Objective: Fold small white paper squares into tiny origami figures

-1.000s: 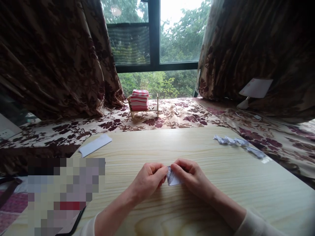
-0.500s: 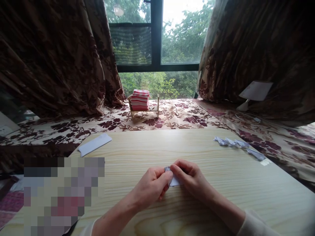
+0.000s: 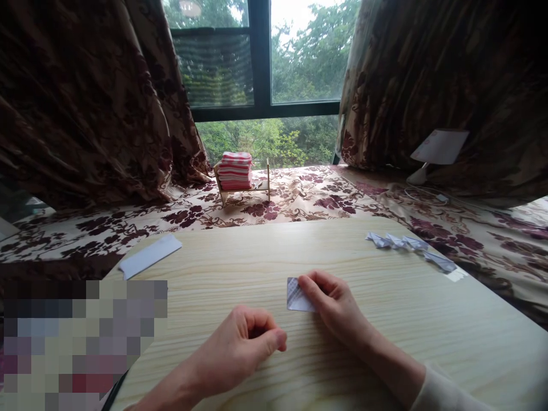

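Note:
My right hand [image 3: 336, 299] pinches a small folded piece of paper [image 3: 302, 299] between thumb and fingers, over the middle of the table. The paper is white with grey printed markings near its left edge, and its right part is hidden behind the hand. To the lower left, apart from the paper, is my left hand [image 3: 250, 342]. Its fingers are curled, with thumb and forefinger tips together and nothing seen between them.
The pale wooden table [image 3: 240, 245] carries a white paper strip [image 3: 152, 255] at far left. Several folded paper pieces [image 3: 402, 242] lie along its right edge. Beyond are a small stand [image 3: 244, 194] with striped cloths [image 3: 236, 171] and a white lamp [image 3: 440, 146]. A pixelated patch hides the lower left.
My left hand has let go of the folded paper and moved down and left. My right hand still holds the paper, showing more of it. The view has shifted slightly.

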Action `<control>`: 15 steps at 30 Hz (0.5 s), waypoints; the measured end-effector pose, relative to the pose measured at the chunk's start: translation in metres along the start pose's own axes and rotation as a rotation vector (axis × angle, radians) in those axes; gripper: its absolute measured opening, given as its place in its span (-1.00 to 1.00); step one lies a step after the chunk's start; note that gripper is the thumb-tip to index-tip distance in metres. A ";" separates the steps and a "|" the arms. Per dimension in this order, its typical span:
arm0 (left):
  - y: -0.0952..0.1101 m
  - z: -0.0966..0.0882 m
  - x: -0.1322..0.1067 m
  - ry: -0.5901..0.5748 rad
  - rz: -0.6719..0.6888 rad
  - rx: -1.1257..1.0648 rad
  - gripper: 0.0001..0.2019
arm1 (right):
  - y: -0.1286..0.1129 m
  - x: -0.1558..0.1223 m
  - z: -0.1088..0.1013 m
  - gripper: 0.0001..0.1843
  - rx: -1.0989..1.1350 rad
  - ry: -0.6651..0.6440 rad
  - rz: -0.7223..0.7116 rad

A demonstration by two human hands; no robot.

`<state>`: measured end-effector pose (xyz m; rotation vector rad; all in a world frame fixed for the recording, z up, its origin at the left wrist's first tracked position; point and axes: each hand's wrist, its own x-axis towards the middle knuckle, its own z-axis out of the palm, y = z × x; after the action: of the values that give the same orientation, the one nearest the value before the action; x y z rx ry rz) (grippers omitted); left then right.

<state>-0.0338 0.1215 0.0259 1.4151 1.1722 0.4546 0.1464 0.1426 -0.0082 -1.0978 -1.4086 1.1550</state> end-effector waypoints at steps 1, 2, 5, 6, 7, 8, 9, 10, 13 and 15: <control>-0.002 -0.001 0.000 0.028 -0.007 -0.011 -0.75 | 0.001 0.000 -0.001 -0.61 -0.016 0.002 -0.004; -0.003 -0.002 0.002 0.076 0.003 -0.028 -0.73 | 0.001 -0.001 0.000 -0.61 -0.035 -0.018 -0.010; -0.005 -0.002 0.006 0.215 0.081 -0.048 -0.70 | 0.001 -0.004 0.003 -0.62 -0.104 -0.126 -0.046; -0.005 -0.001 0.007 0.227 0.105 -0.044 -0.71 | 0.000 -0.005 0.005 -0.63 -0.127 -0.155 -0.060; -0.004 -0.001 0.008 0.230 0.124 -0.042 -0.72 | -0.001 -0.006 0.006 -0.63 -0.148 -0.179 -0.072; -0.004 0.000 0.008 0.227 0.137 -0.040 -0.73 | -0.001 -0.007 0.007 -0.64 -0.166 -0.200 -0.080; -0.003 0.001 0.007 0.220 0.146 -0.037 -0.74 | -0.002 -0.008 0.008 -0.64 -0.179 -0.220 -0.084; -0.003 0.002 0.007 0.213 0.151 -0.029 -0.75 | -0.003 -0.009 0.009 -0.64 -0.187 -0.241 -0.084; -0.002 0.002 0.004 0.211 0.169 0.037 -0.77 | -0.004 -0.010 0.009 -0.64 -0.208 -0.303 -0.075; -0.001 0.002 0.002 0.213 0.183 0.070 -0.75 | -0.004 -0.010 0.009 -0.64 -0.224 -0.331 -0.071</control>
<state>-0.0316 0.1220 0.0234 1.5710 1.2426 0.7133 0.1386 0.1310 -0.0061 -1.0311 -1.8559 1.1860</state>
